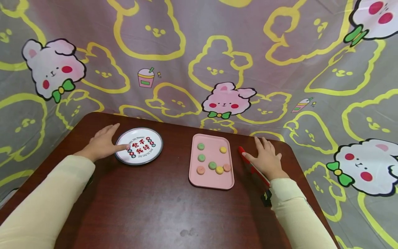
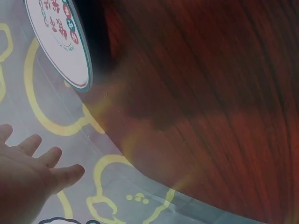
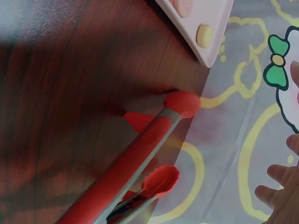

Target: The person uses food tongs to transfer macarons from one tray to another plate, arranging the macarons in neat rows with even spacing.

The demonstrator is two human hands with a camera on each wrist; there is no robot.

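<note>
My left hand (image 1: 104,143) is beside a round white plate (image 1: 140,147) with red characters and a dark rim. Its thumb reaches over the plate's left side; the left wrist view shows the fingers (image 2: 67,176) spread and apart from the plate. My right hand (image 1: 265,159), fingers spread, hovers above red tongs (image 1: 262,176) at the table's right. In the right wrist view the tongs' red handle (image 3: 126,172) and a scalloped red end (image 3: 161,181) show, clear of the fingertips (image 3: 267,193). Neither hand holds anything.
Between the hands lies a pink rectangular tray (image 1: 211,181) with several small round green, yellow and pink sweets (image 1: 212,165). Everything stands on a dark reddish wooden table (image 1: 149,207). A patterned curtain (image 1: 174,100) hangs close behind the table and along its sides.
</note>
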